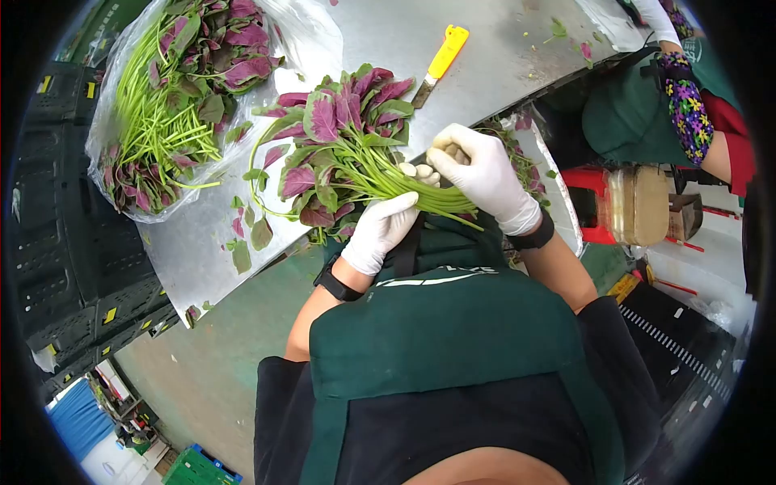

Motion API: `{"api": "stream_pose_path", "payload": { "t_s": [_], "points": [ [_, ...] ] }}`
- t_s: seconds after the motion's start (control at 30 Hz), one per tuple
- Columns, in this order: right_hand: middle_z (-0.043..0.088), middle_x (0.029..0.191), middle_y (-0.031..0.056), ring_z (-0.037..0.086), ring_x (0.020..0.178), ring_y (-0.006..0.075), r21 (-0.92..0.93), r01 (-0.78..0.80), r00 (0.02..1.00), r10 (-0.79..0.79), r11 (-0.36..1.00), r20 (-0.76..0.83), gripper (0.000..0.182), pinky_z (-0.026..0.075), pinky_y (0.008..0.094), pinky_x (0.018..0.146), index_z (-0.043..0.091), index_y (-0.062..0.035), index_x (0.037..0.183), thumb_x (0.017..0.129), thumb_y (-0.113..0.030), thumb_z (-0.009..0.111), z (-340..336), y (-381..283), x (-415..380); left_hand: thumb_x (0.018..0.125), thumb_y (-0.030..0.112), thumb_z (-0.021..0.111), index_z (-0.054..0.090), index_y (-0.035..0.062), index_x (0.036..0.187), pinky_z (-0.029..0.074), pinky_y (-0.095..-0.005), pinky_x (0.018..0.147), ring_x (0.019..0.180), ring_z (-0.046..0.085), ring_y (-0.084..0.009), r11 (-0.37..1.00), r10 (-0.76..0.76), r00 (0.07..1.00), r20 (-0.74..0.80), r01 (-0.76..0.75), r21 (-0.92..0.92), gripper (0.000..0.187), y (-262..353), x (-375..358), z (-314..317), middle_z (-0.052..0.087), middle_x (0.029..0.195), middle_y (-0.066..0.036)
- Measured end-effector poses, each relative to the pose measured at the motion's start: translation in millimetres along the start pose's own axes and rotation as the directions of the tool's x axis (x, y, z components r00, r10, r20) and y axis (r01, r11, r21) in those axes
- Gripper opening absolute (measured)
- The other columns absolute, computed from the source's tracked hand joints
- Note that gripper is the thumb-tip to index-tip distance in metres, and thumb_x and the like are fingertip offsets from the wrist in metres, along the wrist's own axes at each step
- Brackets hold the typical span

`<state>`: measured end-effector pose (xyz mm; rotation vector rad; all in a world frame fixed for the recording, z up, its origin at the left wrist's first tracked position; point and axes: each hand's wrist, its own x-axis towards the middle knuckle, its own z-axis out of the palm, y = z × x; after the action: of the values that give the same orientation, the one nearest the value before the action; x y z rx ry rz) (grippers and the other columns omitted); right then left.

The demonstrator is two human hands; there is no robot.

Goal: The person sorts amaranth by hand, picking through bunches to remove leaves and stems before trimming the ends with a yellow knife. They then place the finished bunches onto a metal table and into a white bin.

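A bunch of red amaranth (356, 166), with green stems and purple-green leaves, is in my white-gloved left hand (381, 232). Its thumb lies on the near side and its fingertips show on the far side of the stems. My right hand (478, 174), gloved too, is closed in a pinch just above the stem ends; what it pinches, if anything, is hidden. Beyond the bunch a knife with a yellow handle (449, 52) lies on the metal table (505, 56), its blade end close to the leaves.
An open clear plastic bag (311, 36) of more amaranth (174, 105) sits at the left. Loose leaves (241, 255) dot the table. Black crates (69, 194) are stacked at far left. A white-rimmed container (558, 190) holds trimmings. A co-worker's patterned sleeve (687, 109) shows at right.
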<state>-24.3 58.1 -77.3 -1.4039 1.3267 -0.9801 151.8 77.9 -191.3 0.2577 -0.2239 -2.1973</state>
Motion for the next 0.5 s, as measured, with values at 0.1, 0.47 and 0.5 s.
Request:
{"api": "stream_pose_path", "payload": {
  "t_s": [0.1,0.47,0.5],
  "points": [
    [0.063,0.072,0.0055,0.056,0.06,0.0094,-0.213,0.178,0.983,-0.184,0.961,-0.013,0.015,0.046,0.0267,0.056,0.065,-0.0007,0.088,0.085,-0.014,0.071,1.1,-4.2,-1.7,0.086,-0.008,0.059,0.049,0.0019,0.13,0.036,-0.0358,0.112,0.125,0.052,-0.0224,1.0,-0.011,0.999,-0.045,0.012,0.018,0.046,-2.2,3.3,7.2,0.056,0.127,-0.011],
    [0.062,0.069,0.0122,0.062,0.06,0.0255,-0.445,0.306,0.943,-0.332,0.842,0.02,0.014,0.048,0.0338,0.056,0.064,-0.0058,0.087,0.084,-0.018,0.07,37.1,7.1,11.8,0.086,-0.008,0.06,0.044,0.0016,0.136,0.039,-0.0349,0.109,0.128,0.049,-0.02,0.997,0.075,0.987,-0.144,-0.07,0.038,0.054,-0.8,-1.4,13.6,0.053,0.135,-0.009],
    [0.061,0.069,0.0122,0.062,0.058,0.0244,-0.487,0.282,0.943,-0.333,0.827,-0.019,0.013,0.048,0.0329,0.055,0.064,-0.0055,0.087,0.084,-0.017,0.07,30.3,4.5,11.1,0.086,-0.008,0.059,0.044,0.0018,0.137,0.039,-0.035,0.109,0.128,0.049,-0.0202,0.997,0.069,0.985,-0.159,-0.061,0.051,0.053,-0.6,1.6,20.1,0.052,0.136,-0.009]
  ]
}}
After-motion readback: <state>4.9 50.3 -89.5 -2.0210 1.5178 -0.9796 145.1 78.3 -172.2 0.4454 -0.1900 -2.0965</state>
